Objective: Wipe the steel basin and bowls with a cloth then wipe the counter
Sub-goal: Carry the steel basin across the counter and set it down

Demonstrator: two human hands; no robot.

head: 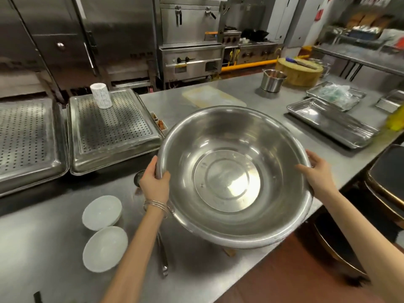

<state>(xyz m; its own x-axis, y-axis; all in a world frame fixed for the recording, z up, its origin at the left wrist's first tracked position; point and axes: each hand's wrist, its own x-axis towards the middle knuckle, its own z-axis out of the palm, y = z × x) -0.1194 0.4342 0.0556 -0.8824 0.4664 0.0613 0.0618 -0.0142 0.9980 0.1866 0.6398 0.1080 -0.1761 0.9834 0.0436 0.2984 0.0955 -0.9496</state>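
A large round steel basin (234, 149) is tilted toward me, held above the near edge of the steel counter (54, 237). My left hand (154, 182) grips its left rim, with bangles on the wrist. My right hand (317, 171) holds the right rim. Two small white bowls (102, 212) (105, 248) sit on the counter to the left of my left arm. A yellow cloth-like thing (395, 119) shows blurred at the far right edge. The basin's inside looks shiny and holds nothing.
Two perforated steel trays (109, 132) (24, 141) lie at the left, one bearing a white roll (101, 96). Flat steel trays (328, 121), a small steel pot (272, 80), a wooden chopping block (299, 72) and a pale cutting board (213, 96) occupy the far side. Tongs (162, 256) lie under my left arm.
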